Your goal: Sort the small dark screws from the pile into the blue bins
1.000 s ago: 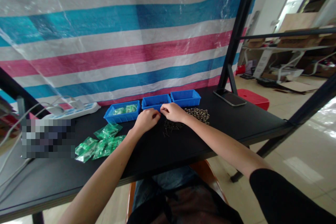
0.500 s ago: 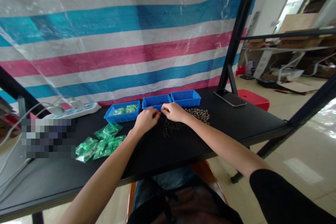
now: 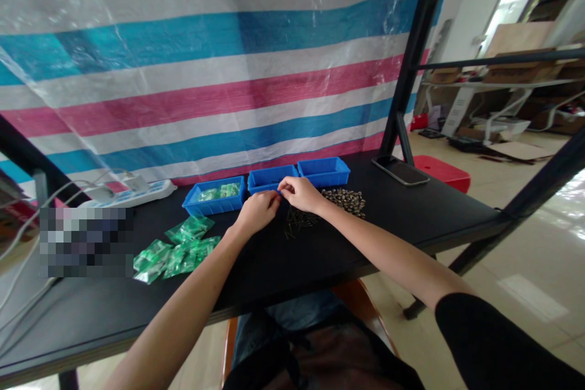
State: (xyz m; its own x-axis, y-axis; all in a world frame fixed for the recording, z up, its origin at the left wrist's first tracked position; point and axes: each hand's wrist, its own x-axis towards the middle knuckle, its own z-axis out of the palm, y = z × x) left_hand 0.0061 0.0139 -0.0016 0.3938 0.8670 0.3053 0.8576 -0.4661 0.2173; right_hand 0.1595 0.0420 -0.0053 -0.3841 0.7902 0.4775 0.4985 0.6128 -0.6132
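My left hand (image 3: pixel 258 209) and my right hand (image 3: pixel 299 193) meet fingertip to fingertip over the black table (image 3: pixel 283 256), just in front of the middle blue tray (image 3: pixel 269 177). Both are closed in a pinch on something too small to make out. Under my right hand lies a scatter of dark screws (image 3: pixel 297 220). A heap of small metal nuts (image 3: pixel 345 199) sits just right of that hand.
Three blue trays stand in a row; the left one (image 3: pixel 211 198) holds green packets, the right one (image 3: pixel 323 170) is beside a phone (image 3: pixel 400 170). More green packets (image 3: pixel 178 250) lie at the left. A white power strip (image 3: pixel 132 194) and cables sit at the far left.
Both hands have barely shifted, staying pinched together; my right hand has lifted slightly toward the middle tray.
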